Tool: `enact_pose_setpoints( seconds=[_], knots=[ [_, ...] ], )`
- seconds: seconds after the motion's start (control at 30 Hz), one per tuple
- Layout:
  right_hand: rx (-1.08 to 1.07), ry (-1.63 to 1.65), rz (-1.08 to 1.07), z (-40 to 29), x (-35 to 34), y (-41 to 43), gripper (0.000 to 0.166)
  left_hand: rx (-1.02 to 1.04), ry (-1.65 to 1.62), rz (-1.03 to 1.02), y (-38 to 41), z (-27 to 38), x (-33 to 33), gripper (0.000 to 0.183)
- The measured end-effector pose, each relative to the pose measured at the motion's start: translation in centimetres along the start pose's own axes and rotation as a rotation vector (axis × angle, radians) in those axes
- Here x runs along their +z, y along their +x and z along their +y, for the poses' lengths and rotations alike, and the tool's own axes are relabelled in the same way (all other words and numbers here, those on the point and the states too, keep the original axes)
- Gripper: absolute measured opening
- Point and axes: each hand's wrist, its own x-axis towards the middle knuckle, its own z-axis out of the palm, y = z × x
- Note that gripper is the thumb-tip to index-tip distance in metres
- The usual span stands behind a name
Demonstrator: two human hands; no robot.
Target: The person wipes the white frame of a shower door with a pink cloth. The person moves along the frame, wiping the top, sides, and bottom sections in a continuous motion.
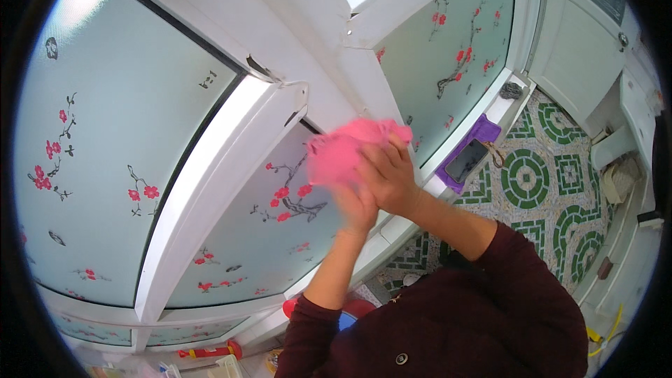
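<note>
A bunched pink cloth is between my two hands, slightly blurred, in front of the white corner post of a window frame. My left hand holds its lower edge. From the right, my right hand grips the cloth with bent fingers, and the two hands touch each other. Behind the cloth is a frosted glass pane with red blossoms and dark branches. Whether the cloth touches the frame cannot be told.
On the sill to the right lies a purple cloth with a smartphone on it. A grey scouring ball sits farther along. Green patterned tiles cover the floor. A white door stands at upper right, and red-and-yellow object lies at lower left.
</note>
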Motion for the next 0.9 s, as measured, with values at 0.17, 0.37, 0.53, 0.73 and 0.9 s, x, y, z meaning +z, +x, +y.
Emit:
enact_pose_setpoints(
  seconds=[0.17,0.37,0.53,0.73,0.9],
  knots=[
    [-0.024,-0.012,0.075,-1.0,-1.0,5.7,0.035,0.221,-0.208,0.122,4.1,1.8,-0.8,0.047],
    [0.036,0.01,0.081,0.4,0.8,-0.3,0.031,0.176,-0.076,0.045,0.5,-1.5,0.6,0.047],
    [0.166,0.005,-0.012,0.4,2.7,-10.1,0.03,-0.107,-0.017,-0.03,-8.5,-6.8,3.5,0.046],
    [0.431,0.066,-0.15,0.6,3.7,-20.5,0.035,-0.327,-0.09,-0.089,-15.0,-8.3,7.8,0.048],
    [0.932,0.234,-0.257,-0.1,4.5,-25.4,0.038,-0.652,-0.169,-0.172,-17.1,-9.8,9.9,0.046]
  ],
)
